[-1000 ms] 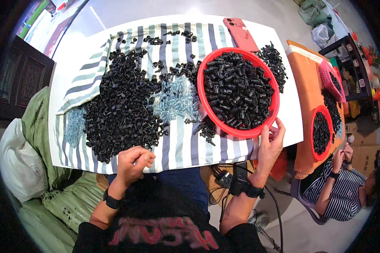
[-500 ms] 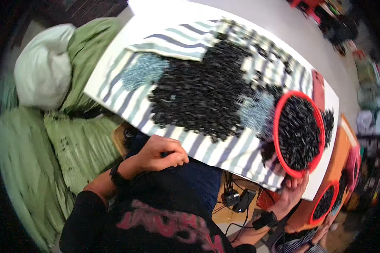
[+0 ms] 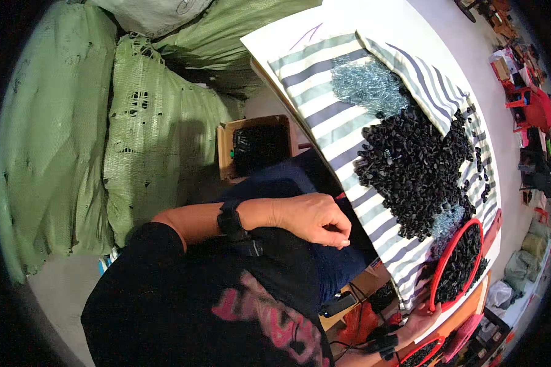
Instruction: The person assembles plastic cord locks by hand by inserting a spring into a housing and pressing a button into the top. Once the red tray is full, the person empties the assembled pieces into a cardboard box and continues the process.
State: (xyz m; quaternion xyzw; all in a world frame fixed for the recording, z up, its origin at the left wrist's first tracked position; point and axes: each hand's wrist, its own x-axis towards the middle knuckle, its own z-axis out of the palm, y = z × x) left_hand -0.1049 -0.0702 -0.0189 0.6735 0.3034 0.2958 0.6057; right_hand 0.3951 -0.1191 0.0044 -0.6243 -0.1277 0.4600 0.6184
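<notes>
My left hand (image 3: 318,220) hovers over my lap beside the table's near edge, its fingers curled into a loose fist with nothing showing in it. At the lower right my right hand (image 3: 421,318) grips the near rim of a round red basket (image 3: 436,282), which is full of small black pieces. The basket stands at the right end of the table. A wide heap of small black pieces (image 3: 416,162) covers a striped cloth (image 3: 349,144). Two patches of clear bluish pieces lie by the heap: a larger pile (image 3: 364,85) at its far end and a smaller one (image 3: 448,221) near the basket.
Big green woven sacks (image 3: 159,147) stand at the left. An open cardboard box (image 3: 226,150) with dark contents sits on the floor between sacks and table. Below the table are a phone-like black object (image 3: 337,304) and cables. Another red-rimmed basket (image 3: 431,348) is at the lower right.
The view has swung left, so table, heap and basket now appear further right, and the cardboard box has come into sight. My right hand keeps its hold on the red basket; my left stays curled.
</notes>
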